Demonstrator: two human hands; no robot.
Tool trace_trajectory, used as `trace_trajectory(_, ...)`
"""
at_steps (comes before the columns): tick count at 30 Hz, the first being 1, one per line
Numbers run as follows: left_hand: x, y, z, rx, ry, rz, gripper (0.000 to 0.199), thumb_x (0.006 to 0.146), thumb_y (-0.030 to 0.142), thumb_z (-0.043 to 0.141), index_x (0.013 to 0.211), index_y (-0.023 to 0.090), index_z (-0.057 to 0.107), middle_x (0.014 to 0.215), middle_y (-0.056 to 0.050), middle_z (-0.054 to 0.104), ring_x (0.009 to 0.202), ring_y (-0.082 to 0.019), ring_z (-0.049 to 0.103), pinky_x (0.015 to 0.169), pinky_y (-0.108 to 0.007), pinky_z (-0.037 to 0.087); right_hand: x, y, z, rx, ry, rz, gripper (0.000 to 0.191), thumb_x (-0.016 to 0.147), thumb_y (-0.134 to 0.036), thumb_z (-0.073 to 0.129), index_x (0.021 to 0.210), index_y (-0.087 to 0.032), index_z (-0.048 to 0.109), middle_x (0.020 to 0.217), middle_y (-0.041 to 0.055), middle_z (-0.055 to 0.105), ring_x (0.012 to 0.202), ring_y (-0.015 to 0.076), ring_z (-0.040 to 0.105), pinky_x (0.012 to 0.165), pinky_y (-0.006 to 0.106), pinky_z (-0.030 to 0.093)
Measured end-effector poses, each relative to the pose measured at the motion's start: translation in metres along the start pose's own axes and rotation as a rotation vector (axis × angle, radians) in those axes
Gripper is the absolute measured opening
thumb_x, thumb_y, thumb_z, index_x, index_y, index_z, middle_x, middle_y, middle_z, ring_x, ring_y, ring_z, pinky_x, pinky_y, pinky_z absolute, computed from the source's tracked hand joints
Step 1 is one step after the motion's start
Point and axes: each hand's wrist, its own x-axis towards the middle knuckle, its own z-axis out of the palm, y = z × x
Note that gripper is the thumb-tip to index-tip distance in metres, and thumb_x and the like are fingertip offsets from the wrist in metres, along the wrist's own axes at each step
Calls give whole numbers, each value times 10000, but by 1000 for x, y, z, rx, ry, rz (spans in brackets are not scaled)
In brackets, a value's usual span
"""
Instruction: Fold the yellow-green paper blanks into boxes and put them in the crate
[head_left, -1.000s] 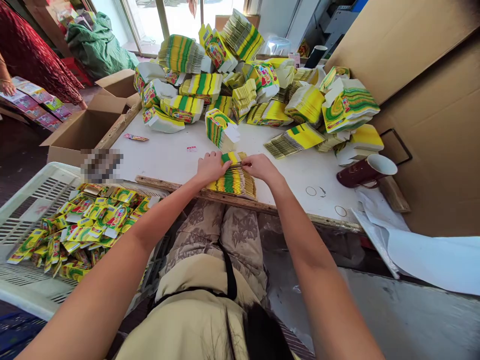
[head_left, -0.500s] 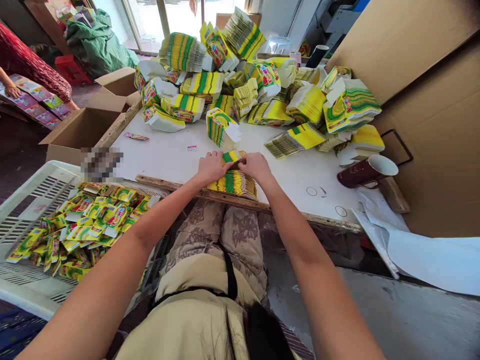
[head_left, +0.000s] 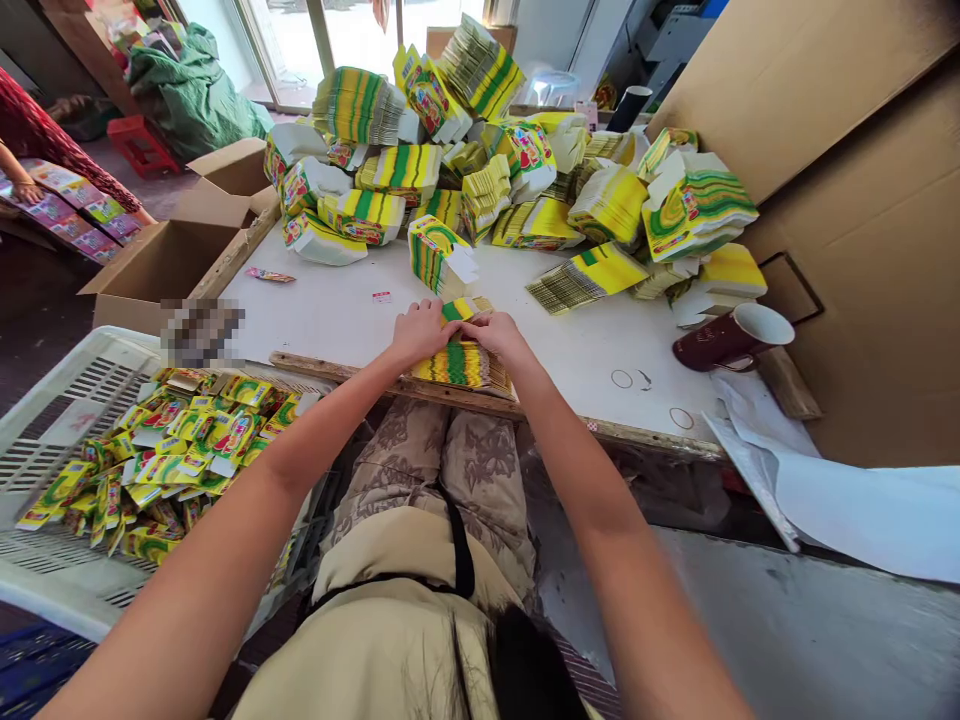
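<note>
A stack of flat yellow-green cartons (head_left: pixel 457 364) lies at the white table's front edge, against a wooden strip. My left hand (head_left: pixel 420 330) is closed on the left side of a carton (head_left: pixel 459 309) at the top of this stack. From the right, my right hand (head_left: pixel 496 333) pinches the same carton, its fingertips close to those of my left hand. Just behind them stands a small bundle of cartons (head_left: pixel 441 255). Many more bundles (head_left: pixel 405 170) are heaped at the back of the table. What lies under my fingers is partly hidden.
At the left, a white plastic basket (head_left: pixel 37 400) holds small yellow boxes (head_left: pixel 187 440). Open cardboard boxes (head_left: pixel 161 260) stand behind it. A dark mug (head_left: pixel 709 342) lies tilted at the right, beside tall cardboard (head_left: pixel 870 270). Another person's hand (head_left: pixel 26 190) rests on packages at far left.
My right hand has shifted slightly left and its fingers have moved nearer my left hand over the stack. The view has shifted slightly.
</note>
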Motion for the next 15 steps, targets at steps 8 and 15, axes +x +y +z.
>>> trace_trajectory(8,0,3,0,-24,14,-46,489,1006,512,288,1300,190,510,1376,-153,567,1275,-319,494,991,-462,445,4,-6,-24,-321,89,55,145,710,-187,642,770,-171,772,797,88,748,893,277,678,788,340,495)
trace_trajectory(15,6,1,3,-32,30,-63,478,978,516,353,1260,180,544,1345,-156,597,1248,-336,518,964,-479,468,-23,5,-56,-334,-152,-34,242,692,-98,590,794,-186,791,748,-4,743,743,176,659,701,255,487)
